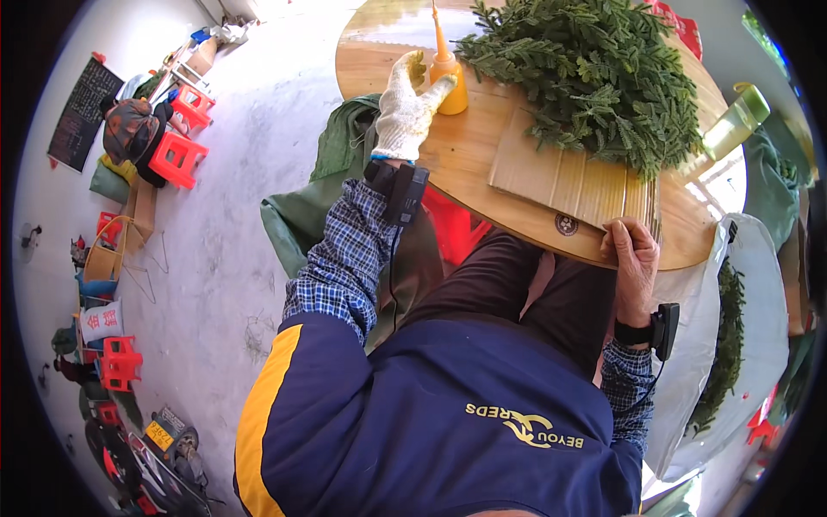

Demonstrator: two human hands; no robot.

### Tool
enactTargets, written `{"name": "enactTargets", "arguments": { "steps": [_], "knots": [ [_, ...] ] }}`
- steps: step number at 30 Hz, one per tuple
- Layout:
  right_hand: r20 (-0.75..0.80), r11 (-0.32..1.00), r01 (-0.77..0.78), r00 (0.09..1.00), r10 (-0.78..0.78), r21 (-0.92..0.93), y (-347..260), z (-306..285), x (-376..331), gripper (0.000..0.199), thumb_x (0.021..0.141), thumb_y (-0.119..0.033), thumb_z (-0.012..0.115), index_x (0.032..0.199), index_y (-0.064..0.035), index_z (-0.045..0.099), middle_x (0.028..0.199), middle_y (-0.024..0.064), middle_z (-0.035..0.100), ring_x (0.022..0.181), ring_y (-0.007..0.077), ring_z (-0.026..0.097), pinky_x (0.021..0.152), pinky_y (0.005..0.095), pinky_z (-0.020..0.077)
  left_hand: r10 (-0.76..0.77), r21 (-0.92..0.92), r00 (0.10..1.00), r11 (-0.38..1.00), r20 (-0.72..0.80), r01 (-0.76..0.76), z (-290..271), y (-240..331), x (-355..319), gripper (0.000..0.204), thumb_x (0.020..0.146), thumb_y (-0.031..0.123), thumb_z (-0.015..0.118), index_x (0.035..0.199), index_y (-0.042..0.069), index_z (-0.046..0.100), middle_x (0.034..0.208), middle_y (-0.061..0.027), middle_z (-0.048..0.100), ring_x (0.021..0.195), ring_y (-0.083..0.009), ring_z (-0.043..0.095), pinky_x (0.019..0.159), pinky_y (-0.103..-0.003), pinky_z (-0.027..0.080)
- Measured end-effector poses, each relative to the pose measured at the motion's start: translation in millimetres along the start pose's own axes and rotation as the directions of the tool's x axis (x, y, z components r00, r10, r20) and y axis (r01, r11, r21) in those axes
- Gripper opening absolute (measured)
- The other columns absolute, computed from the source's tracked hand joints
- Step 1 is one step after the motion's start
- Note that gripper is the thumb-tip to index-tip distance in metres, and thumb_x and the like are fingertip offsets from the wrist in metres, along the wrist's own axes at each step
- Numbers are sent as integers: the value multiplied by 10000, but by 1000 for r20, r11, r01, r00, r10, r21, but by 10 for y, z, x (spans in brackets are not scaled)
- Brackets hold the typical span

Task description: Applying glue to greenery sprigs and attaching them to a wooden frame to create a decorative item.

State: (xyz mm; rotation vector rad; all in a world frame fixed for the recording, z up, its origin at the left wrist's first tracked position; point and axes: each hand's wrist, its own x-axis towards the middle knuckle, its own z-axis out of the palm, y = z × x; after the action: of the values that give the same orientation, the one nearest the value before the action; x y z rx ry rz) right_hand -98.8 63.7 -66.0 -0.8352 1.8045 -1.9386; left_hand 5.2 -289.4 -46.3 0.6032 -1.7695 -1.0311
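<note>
My left hand (407, 110), in a whitish knit glove with yellowed fingertips, is at the left side of the round wooden table (461, 159). Its thumb and fingers are apart, and the thumb reaches across a yellow squeeze bottle (452, 96) with a long orange nozzle. The bottle stands upright. My right hand (635, 250) is bare and closed at the near corner of a cardboard sheet (560, 185); what its fingertips pinch, if anything, is hidden. Green artificial fir sprigs (603, 82) lie heaped over the far part of the cardboard.
A bottle with a green lid (736, 121) stands at the table's right edge. Beside my right arm a white sack (758, 293) holds more greenery. Green cloth (345, 142) hangs by my left arm. Red stools (178, 159) and a parked motorbike (164, 457) are at the left.
</note>
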Motion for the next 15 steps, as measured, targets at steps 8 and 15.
{"name": "enactTargets", "arguments": {
  "steps": [8,15],
  "knots": [
    [27,994,35,999,-32,-108,-34,15,16,119,949,-119,566,903,-24,622,707,-23,534,632,47,485,587,184,391,47,276,995,958,93,-71,125,87,16,675,742,256,793,1283,32,458,1241,-186,548,1101,-312,579,902,-390,493],
    [74,940,211,977,-199,-269,-31,35,42,57,911,-47,591,879,-7,617,718,-7,529,637,59,492,592,194,406,107,376,988,916,107,-140,150,132,-24,715,731,267,793,1303,37,430,1249,-195,533,1114,-335,563,934,-387,469]
  ]
}}
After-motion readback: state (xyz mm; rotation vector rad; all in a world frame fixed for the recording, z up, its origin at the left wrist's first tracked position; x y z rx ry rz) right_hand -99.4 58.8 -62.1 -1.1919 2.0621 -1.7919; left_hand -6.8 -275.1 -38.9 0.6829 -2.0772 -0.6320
